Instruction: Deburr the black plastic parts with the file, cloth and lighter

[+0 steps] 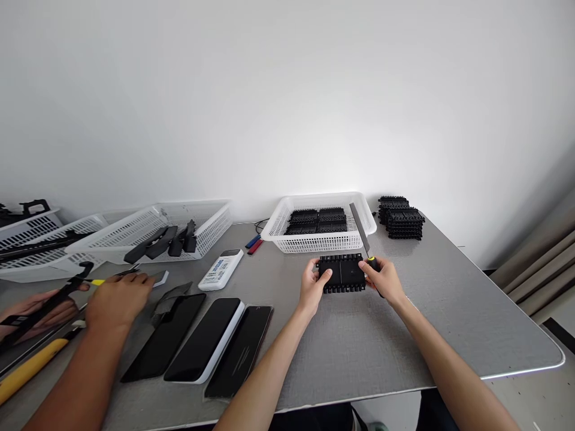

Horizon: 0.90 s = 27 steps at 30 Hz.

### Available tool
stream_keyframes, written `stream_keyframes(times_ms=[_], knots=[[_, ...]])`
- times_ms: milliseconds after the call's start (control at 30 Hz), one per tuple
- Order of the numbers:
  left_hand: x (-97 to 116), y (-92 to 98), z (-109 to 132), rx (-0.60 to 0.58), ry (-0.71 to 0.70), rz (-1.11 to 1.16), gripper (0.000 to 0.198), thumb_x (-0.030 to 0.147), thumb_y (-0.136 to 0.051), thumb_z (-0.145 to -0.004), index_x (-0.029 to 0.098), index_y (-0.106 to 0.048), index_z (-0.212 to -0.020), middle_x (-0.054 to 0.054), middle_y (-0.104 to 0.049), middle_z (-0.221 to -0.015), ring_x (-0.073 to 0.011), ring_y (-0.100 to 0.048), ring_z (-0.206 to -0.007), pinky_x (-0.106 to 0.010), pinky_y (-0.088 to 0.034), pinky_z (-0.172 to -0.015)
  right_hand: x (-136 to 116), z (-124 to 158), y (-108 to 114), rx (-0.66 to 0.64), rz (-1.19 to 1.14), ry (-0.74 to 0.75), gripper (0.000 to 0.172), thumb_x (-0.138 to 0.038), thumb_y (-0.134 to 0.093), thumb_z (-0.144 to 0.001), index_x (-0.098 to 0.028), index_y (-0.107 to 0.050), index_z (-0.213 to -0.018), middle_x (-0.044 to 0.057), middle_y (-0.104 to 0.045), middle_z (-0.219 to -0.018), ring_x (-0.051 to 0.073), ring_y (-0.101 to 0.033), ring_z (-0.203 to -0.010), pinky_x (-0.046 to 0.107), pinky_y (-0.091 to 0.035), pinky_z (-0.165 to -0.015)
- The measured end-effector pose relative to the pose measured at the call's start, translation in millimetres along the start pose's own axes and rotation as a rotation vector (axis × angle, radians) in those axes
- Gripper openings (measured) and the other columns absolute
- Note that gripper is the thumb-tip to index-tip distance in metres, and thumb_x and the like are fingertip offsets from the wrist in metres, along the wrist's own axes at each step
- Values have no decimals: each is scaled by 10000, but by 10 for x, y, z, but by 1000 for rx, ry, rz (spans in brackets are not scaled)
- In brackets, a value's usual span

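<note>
My left hand [313, 282] grips the left end of a flat black plastic part [342, 272] with toothed long edges, its thumb on top. At the other end, my right hand [383, 278] also touches the part with its thumb. That hand holds a flat metal file [360, 230] by its black and yellow handle, the blade pointing up and away. The part is held above the table, its broad face toward me. Behind it, a white basket [314, 243] contains several similar black parts [317, 220]. The fingers under the part are mostly hidden.
Stacked black parts [402, 218] stand at the back right of the grey table [449, 323]. Phones [204, 341] and a white power bank [221, 269] lie left of me. A co-worker's hand [117, 299] works beside more white baskets [157, 215].
</note>
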<state>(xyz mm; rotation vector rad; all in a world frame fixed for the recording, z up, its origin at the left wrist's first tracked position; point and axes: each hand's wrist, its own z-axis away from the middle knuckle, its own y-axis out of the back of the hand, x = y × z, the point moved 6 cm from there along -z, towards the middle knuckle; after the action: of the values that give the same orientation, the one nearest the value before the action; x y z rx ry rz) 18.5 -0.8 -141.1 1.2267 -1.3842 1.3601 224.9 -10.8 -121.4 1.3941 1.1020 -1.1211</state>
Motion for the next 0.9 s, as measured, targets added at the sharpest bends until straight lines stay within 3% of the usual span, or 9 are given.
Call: stream_keyframes(times_ms=[200,367,567,767,900], knots=[[105,4,43,49,-99,-200,440,423,-799,-684,217,-631,-1035,-64,-702,-987,-231,-664,-921,-326,-514,-781,72,-12,-64,1,-34,20,480,-649,-653,-762,-177,-568,-728,-56,-432,-505,107,-403,-448,241,-326,-432],[199,46,72,124,-192,-399,324,462,-781,-717,216,-687,-907,-61,-695,-898,-265,-642,-941,-390,-470,-882,47,27,-178,-28,-47,46,456,-599,-688,-746,-186,-525,-642,-52,-420,-532,96,-387,-480,223,-299,-431],[220,-3,19,-36,-239,-402,379,486,-663,-839,209,-726,-1090,-101,-733,-1161,-292,-647,-1135,-422,-468,-1001,87,-11,-103,18,-83,0,486,-636,-679,-735,-182,-530,-650,-51,-424,-514,92,-386,-453,219,-295,-406],[185,-77,14,-246,-237,-369,508,507,-529,-931,206,-616,-1330,-99,-590,-1420,-277,-481,-1380,-441,-357,-1159,123,-50,84,90,-124,-92,506,-661,-708,-690,-171,-588,-726,-46,-461,-518,102,-401,-431,230,-331,-378],[122,-111,18,-304,-142,-263,556,472,-714,-805,189,-650,-1280,-130,-621,-1380,-310,-579,-1280,-448,-469,-1061,110,-47,122,79,-151,-121,505,-647,-737,-667,-169,-604,-760,-45,-489,-523,107,-426,-431,238,-359,-392]])
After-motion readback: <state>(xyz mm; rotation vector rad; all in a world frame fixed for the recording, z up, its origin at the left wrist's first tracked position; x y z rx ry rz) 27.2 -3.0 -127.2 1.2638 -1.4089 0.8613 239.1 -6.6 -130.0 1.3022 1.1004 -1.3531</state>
